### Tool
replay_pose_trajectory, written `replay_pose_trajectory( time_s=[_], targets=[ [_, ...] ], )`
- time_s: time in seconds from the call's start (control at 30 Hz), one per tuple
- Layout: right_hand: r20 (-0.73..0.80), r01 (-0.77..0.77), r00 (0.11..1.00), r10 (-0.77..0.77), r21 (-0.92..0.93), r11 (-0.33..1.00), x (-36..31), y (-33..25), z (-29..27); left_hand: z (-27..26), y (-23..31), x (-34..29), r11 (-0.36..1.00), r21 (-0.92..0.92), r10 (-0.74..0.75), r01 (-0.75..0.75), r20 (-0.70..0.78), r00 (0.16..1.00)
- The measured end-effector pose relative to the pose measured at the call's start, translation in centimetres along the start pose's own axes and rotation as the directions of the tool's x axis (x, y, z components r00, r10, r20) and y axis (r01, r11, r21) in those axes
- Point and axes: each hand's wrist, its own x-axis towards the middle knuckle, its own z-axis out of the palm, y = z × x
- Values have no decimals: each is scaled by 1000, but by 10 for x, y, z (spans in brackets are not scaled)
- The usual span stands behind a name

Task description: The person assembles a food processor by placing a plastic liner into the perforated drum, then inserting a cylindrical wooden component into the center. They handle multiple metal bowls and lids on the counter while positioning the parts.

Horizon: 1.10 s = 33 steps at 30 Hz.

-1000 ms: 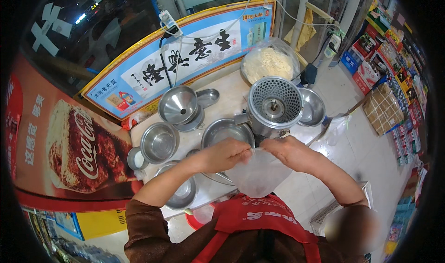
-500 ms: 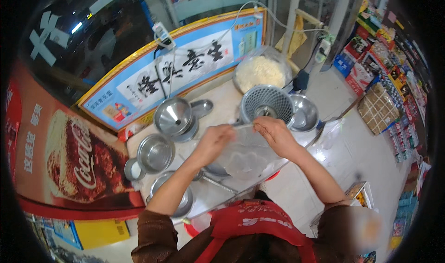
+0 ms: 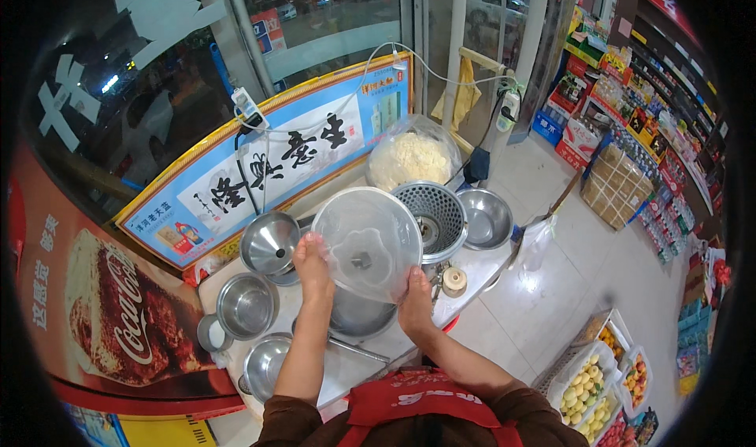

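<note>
Between my hands is a round, translucent plastic bowl (image 3: 374,230), tilted so that its wide circle faces me. My left hand (image 3: 313,267) grips its left edge, and my right hand (image 3: 416,296) grips its lower right edge. Below it, a wide metal basin (image 3: 358,315) on the table is partly covered by the bowl and my left arm. Just right of the bowl stands a grey perforated drum (image 3: 435,209) with a metal part at its bottom. A metal funnel (image 3: 268,242) sits to the left of my left hand.
Metal bowls (image 3: 246,307) line the table's left side, beside a small cup of white stuff (image 3: 212,333). Another steel bowl (image 3: 485,217) is at the right. Behind the drum lies a bag of pale crumbly food (image 3: 417,157). Fruit crates (image 3: 584,388) stand on the floor.
The plastic bowl has swung up, and its round face now shows toward me. My hands have moved from its upper rim to its sides. The view has shifted too.
</note>
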Motion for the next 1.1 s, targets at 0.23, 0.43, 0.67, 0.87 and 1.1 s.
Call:
replay_pose_trajectory(
  time_s=[0.23,0.43,0.67,0.87,1.1],
  targets=[
    [100,250,967,-233,-517,819,20,-67,6,-31,16,1,702,639,65,-313,381,922],
    [865,852,487,-123,-501,-149,15,-113,49,0,28,-51,477,582,-115,-659,785,609],
    [809,776,554,-195,-587,-231,32,-118,42,-4,40,-50,613,604,15,-509,635,772],
    [485,544,839,-247,-756,364,35,-98,3,-19,31,-31,746,557,175,-364,364,915],
    [464,613,787,-407,-662,432,26,-100,-1,-19,41,-29,672,465,266,-577,576,773]
  ],
)
